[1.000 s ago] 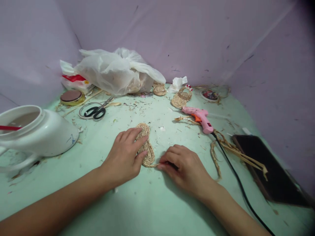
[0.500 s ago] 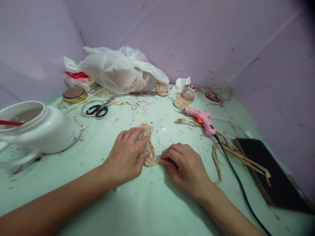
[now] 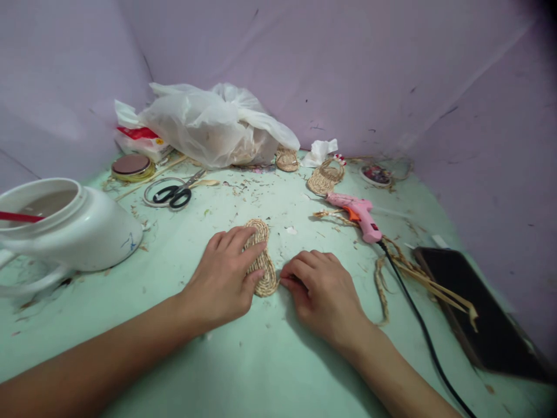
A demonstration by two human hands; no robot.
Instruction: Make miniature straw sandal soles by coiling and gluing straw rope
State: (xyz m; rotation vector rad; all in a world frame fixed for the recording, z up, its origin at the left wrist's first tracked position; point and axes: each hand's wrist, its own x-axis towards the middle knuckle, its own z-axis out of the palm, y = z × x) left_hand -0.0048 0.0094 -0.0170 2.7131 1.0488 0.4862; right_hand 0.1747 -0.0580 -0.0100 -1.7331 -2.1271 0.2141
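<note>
Lying just below centre on the green tabletop (image 3: pixel 261 371), the coiled braided-straw sole (image 3: pixel 267 262) runs nearly twelve to six, tan, ridged and waisted. The left hand (image 3: pixel 224 274) rests across its nine-o'clock side, fingers extended; the right hand (image 3: pixel 325 293) pinches a cord end (image 3: pixel 279 282) at four o'clock. Print on the red-and-white packet (image 3: pixel 140 141), towards ten, is too small to read.

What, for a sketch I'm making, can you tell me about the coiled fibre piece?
The coiled fibre piece is straw-coloured, seemingly twisted plant cord wound in close rounds. Its outline is rounded at both ends and narrower between, like a sole. It lies flat on the green tabletop, lengthwise from near to far. The left grip rests over its left side. The right grip is pinched beside its near right edge; what it holds is too small to tell.
</note>
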